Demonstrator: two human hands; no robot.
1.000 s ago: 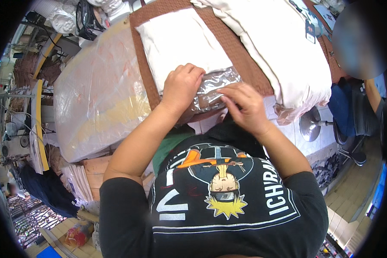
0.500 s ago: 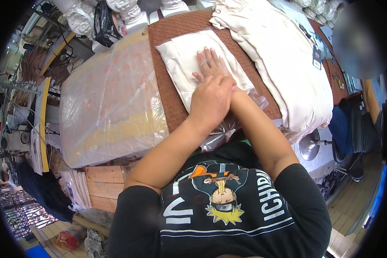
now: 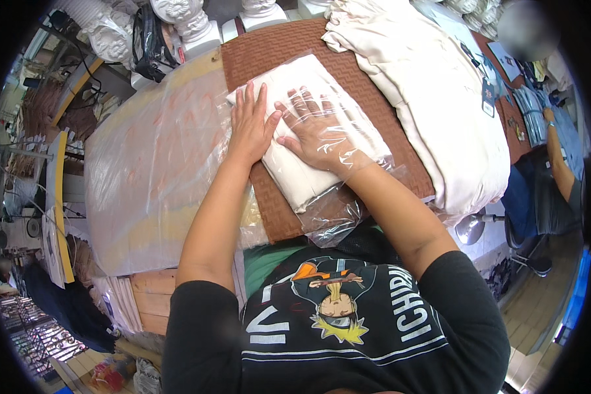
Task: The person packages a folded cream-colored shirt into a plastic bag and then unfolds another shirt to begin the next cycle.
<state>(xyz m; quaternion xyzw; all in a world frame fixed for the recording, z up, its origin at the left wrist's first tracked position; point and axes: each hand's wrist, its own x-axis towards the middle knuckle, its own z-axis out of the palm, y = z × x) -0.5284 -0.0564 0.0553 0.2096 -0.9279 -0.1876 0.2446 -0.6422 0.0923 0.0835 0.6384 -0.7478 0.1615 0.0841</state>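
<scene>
Right hand (image 3: 315, 134) is inside the clear plastic bag (image 3: 338, 210), flat and open, fingers spread, palm down on the folded white garment (image 3: 295, 174). It grips nothing, just presses. Left hand (image 3: 249, 128) is also open and flat, outside the bag, palm on the garment's left edge, thumb touching the right hand's fingertips.

Garment sits directly under both hands, mostly sleeved in the bag, on the brown woven mat (image 3: 269, 59) on the bench. The bag's open mouth trails back toward your body, bunched and crinkled behind your right wrist.

Beyond and to the right of your right hand: a stack of cream fabric (image 3: 440, 111), close to the bag's far edge but not touching, as far as I can tell. Left of your left hand: a large sheet of clear plastic (image 3: 157, 171) draped over the bench.

Risks as I see them:
- Pull the right hand out fast and the film clings to your forearm, so the garment drags back out or the fold skews.
- Left hand only pins one edge. If it lifts early, the whole packet slides on the mat.
- Slack film at the mouth can tuck under the garment and crease it.
- Air trapped at the far end will puff the bag if you don't keep pressing flat.
</scene>
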